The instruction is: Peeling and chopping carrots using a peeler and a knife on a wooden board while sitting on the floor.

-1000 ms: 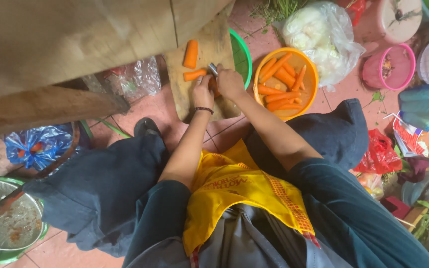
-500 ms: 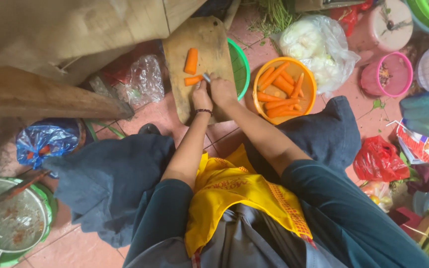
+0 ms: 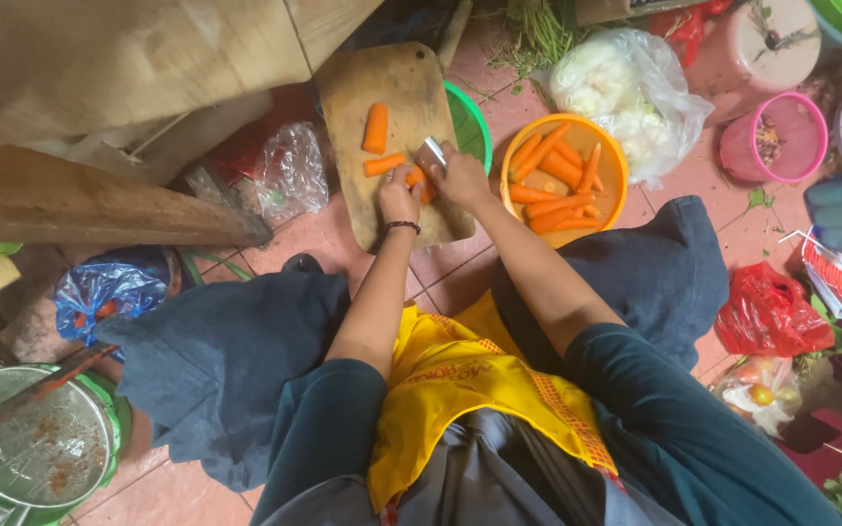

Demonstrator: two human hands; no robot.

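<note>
- My left hand [image 3: 400,198] pins a carrot piece [image 3: 419,183] flat on the wooden cutting board [image 3: 358,88], so it cannot roll.
- My right hand [image 3: 460,177] has a closed grip on a knife [image 3: 435,150], blade just beyond the pinned piece.
- The piece's long axis looks to run left-right, across the blade.
- An orange bowl [image 3: 618,168] of carrot sticks sits right of my grip, within reach.

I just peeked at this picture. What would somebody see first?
Bright orange carrots: a full orange bowl sits on the floor at the right, and carrot pieces lie on the wooden cutting board. In the middle, the right hand holds a knife and the left hand steadies a carrot.
</note>
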